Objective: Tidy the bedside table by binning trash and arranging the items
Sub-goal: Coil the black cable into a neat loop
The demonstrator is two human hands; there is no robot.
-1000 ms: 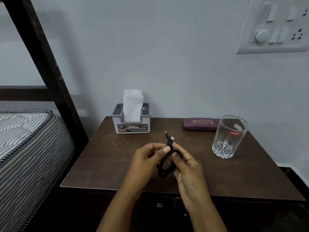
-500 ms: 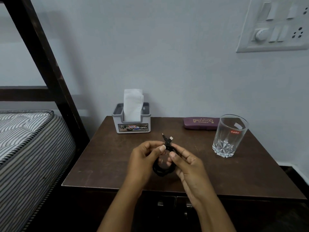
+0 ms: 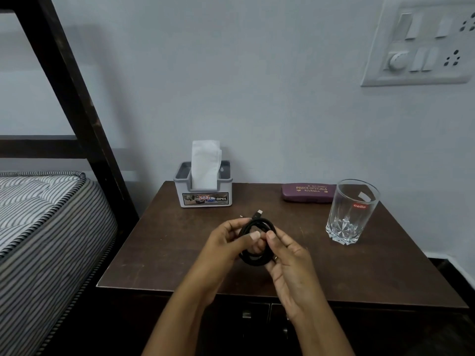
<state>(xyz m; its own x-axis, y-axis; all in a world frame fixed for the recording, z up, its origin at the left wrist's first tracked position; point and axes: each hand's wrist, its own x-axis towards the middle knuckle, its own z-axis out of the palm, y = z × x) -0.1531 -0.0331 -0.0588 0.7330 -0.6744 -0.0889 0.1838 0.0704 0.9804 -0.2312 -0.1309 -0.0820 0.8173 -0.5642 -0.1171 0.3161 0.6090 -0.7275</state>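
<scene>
A black charging cable is wound into a small coil above the middle of the brown bedside table. My left hand pinches the coil's left side between thumb and fingers. My right hand grips its right side, thumb on top. One connector end sticks up behind the coil. A grey tissue holder with a white tissue stands at the table's back left. A maroon spectacle case lies at the back right, beside a clear empty glass.
A striped mattress and a dark wooden bed frame flank the table on the left. A white switchboard is on the wall at the upper right. The table's drawer handles show below the front edge.
Both hands turned the cable coil so its loop now faces me more fully; the connector end leans further right. The items on the table have not moved.
</scene>
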